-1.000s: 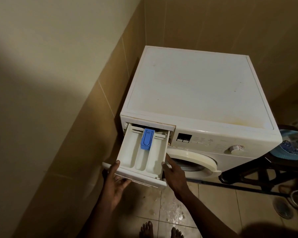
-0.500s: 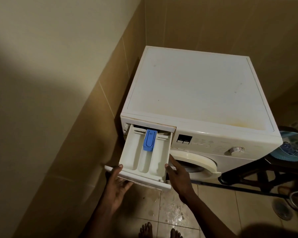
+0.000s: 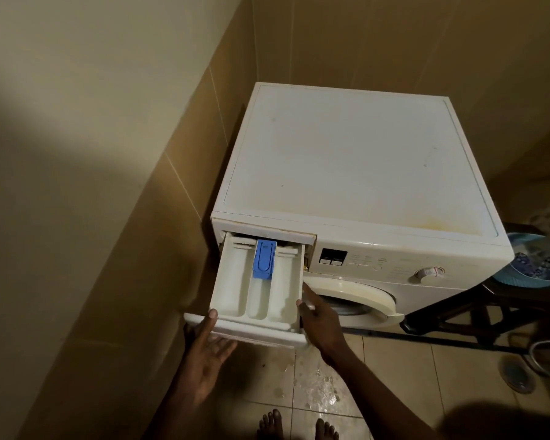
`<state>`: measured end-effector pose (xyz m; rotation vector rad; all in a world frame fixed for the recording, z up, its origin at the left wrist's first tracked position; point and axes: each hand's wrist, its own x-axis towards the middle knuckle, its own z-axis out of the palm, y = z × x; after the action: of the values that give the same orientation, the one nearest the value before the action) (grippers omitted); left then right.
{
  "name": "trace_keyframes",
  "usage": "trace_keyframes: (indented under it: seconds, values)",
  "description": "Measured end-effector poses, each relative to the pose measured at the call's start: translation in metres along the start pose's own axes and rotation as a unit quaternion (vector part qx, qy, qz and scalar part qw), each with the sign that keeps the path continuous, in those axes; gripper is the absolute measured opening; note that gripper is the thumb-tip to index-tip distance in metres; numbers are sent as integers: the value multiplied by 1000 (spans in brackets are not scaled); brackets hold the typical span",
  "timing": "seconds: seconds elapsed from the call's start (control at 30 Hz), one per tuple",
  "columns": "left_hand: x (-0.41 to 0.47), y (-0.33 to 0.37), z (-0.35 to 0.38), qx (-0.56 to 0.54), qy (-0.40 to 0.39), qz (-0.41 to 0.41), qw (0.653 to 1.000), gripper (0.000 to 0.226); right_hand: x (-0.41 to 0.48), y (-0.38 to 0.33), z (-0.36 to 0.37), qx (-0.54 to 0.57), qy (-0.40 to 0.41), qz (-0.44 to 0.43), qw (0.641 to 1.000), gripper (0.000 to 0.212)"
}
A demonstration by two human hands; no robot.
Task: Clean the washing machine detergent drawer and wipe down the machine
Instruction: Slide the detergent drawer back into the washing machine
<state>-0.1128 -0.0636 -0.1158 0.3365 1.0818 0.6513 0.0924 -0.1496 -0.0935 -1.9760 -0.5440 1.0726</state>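
A white front-loading washing machine [image 3: 346, 160] stands in a tiled corner. Its detergent drawer [image 3: 235, 290] is pulled far out at the top left, with three white compartments and a blue insert [image 3: 263, 258] in the middle one. My left hand [image 3: 208, 347] holds the drawer's front panel from below, thumb on its top left edge. My right hand [image 3: 318, 322] grips the drawer's right side wall near the front. The round door [image 3: 362, 296] shows beneath the control panel.
A tiled wall [image 3: 108, 217] runs close along the machine's left side. A dial [image 3: 429, 272] sits on the control panel at the right. A dark stand with a blue basin [image 3: 534, 265] is right of the machine. The floor tiles [image 3: 324, 385] are wet below the drawer; my bare feet are there.
The drawer has slid further out of the machine, showing more of the blue insert. Both hands stayed on its front end.
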Motion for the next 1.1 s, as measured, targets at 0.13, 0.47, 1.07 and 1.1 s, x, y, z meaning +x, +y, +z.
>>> trace_keyframes:
  seconds: [0.13,0.47,1.07,1.1]
  values:
    - [11,10,9,5,3,-8,1000,60,12,-8,-7,33,-8,15,999,47]
    - [7,1,18,-9,41,33,999,140,19,-9,-1,24,18,29,999,47]
    - [2,-24,58,-19,92,64,994,101,1,-54,-19,-347,-2,-282,894,137]
    - [0,-29,61,-13,93,59,994,102,7,-51,-20,-425,-22,-275,862,141]
